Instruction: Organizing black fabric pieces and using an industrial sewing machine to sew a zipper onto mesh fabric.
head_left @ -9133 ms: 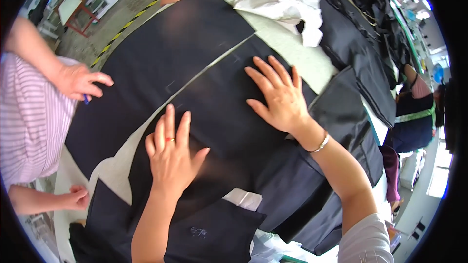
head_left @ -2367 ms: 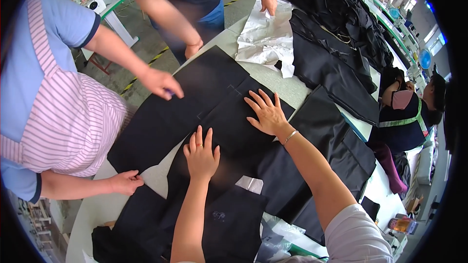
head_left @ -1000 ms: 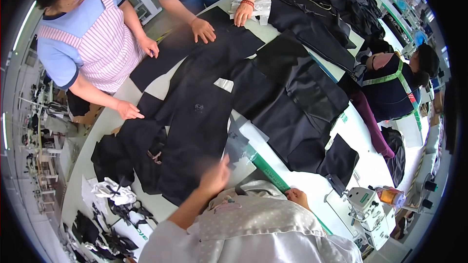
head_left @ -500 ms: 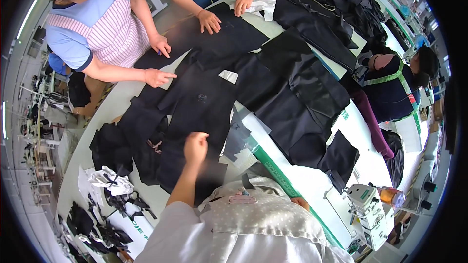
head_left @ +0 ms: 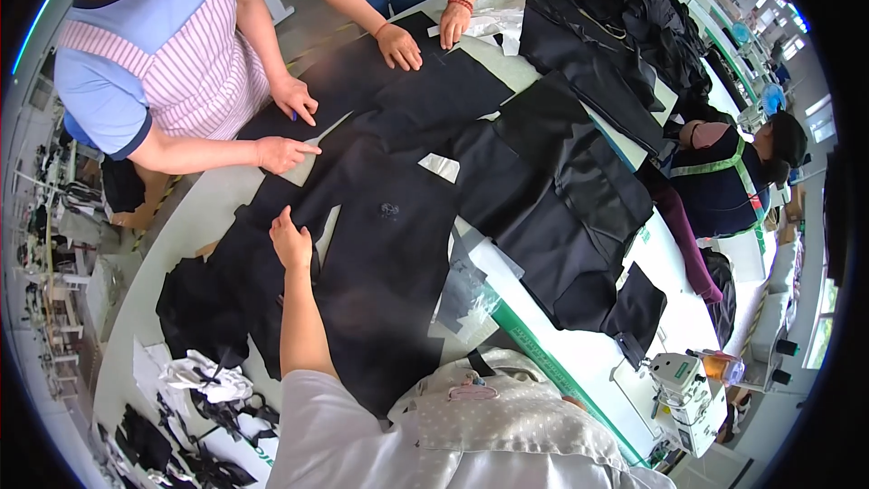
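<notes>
My left hand (head_left: 291, 241) reaches forward over the black fabric pieces (head_left: 385, 258), its index finger stretched out and the thumb apart, with nothing seen in it. Whether it touches the cloth I cannot tell. Of my right hand (head_left: 573, 401) only a sliver shows beside my apron, its fingers hidden. Just beyond my left hand, a co-worker's hand (head_left: 282, 155) points at the fabric's edge, and that person's other hand (head_left: 294, 100) rests on the cloth. A second co-worker's hands (head_left: 399, 47) lie on the black fabric at the far side.
More black panels (head_left: 566, 217) lie to the right, by a clear plastic sheet (head_left: 468, 285) and a green ruler-like strip (head_left: 552, 358). A white sewing machine (head_left: 685, 398) stands front right. Scraps and white cloth (head_left: 210, 377) lie at the left. A person (head_left: 724, 167) sits at the far right.
My left hand has moved left and forward over the fabric, and its curled fingers have stretched out. The whole view has shifted slightly. The co-workers' hands stay in nearly the same places on the cloth.
</notes>
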Demonstrator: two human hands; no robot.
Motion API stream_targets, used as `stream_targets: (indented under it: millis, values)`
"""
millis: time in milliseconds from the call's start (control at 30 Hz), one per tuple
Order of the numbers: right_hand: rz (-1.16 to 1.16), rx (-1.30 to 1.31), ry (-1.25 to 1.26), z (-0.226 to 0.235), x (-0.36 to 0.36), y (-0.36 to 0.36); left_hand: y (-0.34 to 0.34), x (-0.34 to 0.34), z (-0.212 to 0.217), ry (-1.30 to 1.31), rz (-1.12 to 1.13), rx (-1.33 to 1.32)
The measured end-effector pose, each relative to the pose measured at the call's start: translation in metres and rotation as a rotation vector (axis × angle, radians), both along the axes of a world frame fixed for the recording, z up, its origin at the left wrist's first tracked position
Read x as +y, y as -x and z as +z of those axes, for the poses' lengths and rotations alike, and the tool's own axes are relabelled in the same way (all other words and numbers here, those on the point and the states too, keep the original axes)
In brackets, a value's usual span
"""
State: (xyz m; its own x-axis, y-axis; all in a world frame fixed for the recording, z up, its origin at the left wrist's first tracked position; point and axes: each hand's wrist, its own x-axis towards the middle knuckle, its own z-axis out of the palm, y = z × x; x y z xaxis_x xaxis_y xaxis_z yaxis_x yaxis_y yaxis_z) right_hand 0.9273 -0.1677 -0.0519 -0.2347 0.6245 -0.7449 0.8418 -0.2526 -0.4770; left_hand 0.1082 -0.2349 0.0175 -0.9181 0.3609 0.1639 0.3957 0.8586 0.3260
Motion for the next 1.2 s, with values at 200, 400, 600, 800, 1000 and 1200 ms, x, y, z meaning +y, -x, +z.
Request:
stream_targets:
  millis: [200, 400, 600, 800, 1000, 1200]
  values:
    - [0.034, -0.038, 0.060, 0.032, 0.018, 0.048, -0.053, -0.003, -0.001, -0.335, -0.215, 0.186]
    - [0.036, -0.063, 0.112, 0.050, 0.022, 0.083, -0.193, -0.015, 0.021, -0.277, -0.535, -0.113]
    - [-0.022, -0.047, 0.157, 0.038, 0.007, 0.098, -0.261, -0.027, 0.019, -0.229, -0.806, -0.372]
    - [-0.101, -0.009, 0.222, 0.023, -0.034, 0.082, -0.278, -0.014, 0.045, -0.282, -0.882, -0.393]
    - [-0.119, 0.043, 0.273, 0.014, -0.040, 0.049, -0.308, -0.042, 0.034, -0.120, -0.937, -0.949]
    - [-0.131, 0.100, 0.311, 0.009, -0.044, 0.004, -0.341, -0.068, -0.030, 0.002, -0.875, -1.294]
